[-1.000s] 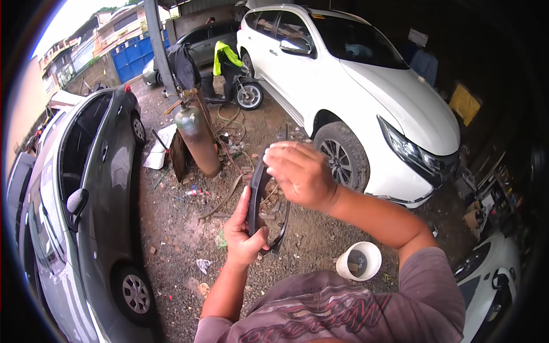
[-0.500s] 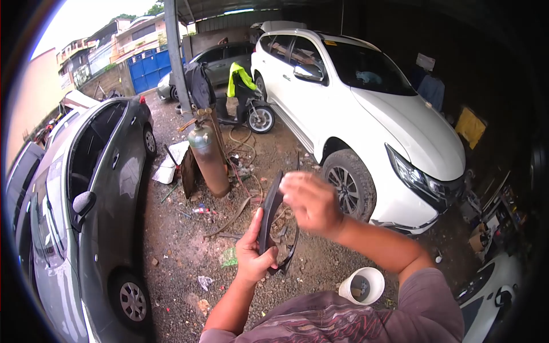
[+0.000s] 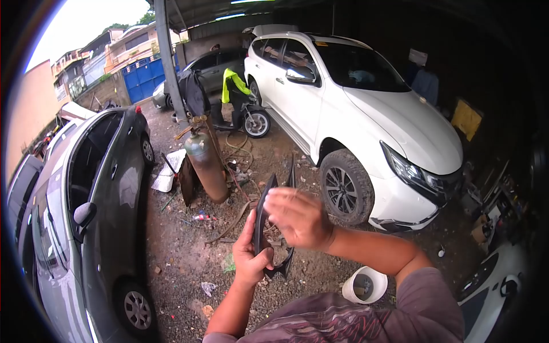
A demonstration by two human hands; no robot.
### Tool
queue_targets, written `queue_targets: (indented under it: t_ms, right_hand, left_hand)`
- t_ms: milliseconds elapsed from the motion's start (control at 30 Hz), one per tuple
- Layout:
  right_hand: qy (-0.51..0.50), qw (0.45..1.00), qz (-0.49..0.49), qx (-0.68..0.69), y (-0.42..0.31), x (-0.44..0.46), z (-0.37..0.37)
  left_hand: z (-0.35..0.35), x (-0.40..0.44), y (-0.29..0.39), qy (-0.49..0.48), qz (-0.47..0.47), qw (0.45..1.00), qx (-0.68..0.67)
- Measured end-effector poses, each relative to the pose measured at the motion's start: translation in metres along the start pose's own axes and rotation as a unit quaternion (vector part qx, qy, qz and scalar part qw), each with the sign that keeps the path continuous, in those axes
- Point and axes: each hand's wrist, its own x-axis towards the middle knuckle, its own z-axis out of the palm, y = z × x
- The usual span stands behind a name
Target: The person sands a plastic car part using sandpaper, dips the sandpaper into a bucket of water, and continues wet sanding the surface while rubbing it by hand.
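A curved black strip (image 3: 261, 220) is gripped near its lower part by my left hand (image 3: 251, 260), thumb across it and fingers along its side. My right hand (image 3: 298, 218) is at the strip's upper end, its fingertips against or very near the edge. Its fingers are blurred, and whether they pinch anything is unclear. Behind my right hand, a thin black curved part (image 3: 290, 257) runs from above the hand down to the strip's lower end; how the two connect is hidden.
A white bucket (image 3: 366, 286) stands on the gravel near my body. Ahead are a gas cylinder (image 3: 207, 166) with hoses and a scooter (image 3: 255, 123). A grey car (image 3: 86, 228) is on the left, a white SUV (image 3: 394, 123) on the right.
My right hand and the strip sit lower in view than half a second ago. The strip is turned more upright, and more of the thin black part shows above my right hand.
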Motion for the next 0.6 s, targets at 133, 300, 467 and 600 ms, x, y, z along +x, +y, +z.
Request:
queue_targets:
  t_ms: [133, 300, 467, 600]
  right_hand:
    - [-0.005, 1.000, -0.008, -0.004, 0.029, 0.000, 0.007]
    - [-0.036, 0.998, -0.041, 0.021, -0.016, -0.013, -0.002]
    - [0.025, 0.998, 0.051, 0.001, 0.029, -0.007, 0.009]
    - [-0.031, 0.998, -0.050, 0.023, -0.032, -0.028, 0.005]
  left_hand:
    - [0.002, 0.000, 0.000, -0.001, -0.002, 1.000, -0.024]
    - [0.008, 0.001, -0.004, -0.001, -0.012, 1.000, -0.019]
    - [0.009, 0.002, -0.009, 0.023, 0.003, 0.998, -0.066]
    - [0.013, 0.004, -0.007, 0.074, 0.002, 0.996, -0.050]
